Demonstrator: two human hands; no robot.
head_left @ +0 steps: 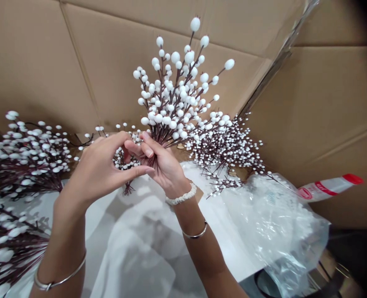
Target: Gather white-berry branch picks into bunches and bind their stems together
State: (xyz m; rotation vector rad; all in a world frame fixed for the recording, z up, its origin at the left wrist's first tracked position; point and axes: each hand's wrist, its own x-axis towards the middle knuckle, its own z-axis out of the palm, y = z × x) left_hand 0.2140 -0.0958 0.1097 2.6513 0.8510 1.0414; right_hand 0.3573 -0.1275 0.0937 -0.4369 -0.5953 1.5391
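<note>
My right hand [164, 163] is closed round the gathered dark stems of a bunch of artificial white-berry sprigs [178, 91], held upright with the berries fanning out above. My left hand [101, 167] meets it from the left, thumb and forefinger curved toward the stem base and touching the right hand's fingers. The stem ends poke out below the hands. Both wrists wear thin metal bangles, and the right also wears a white bead bracelet.
More white-berry sprigs lie in piles at the left [18, 153] and behind the hands at the right [226, 145]. White cloth [133, 248] and crumpled clear plastic bags [273, 215] cover the surface. Cardboard box walls [320, 107] enclose the back and right.
</note>
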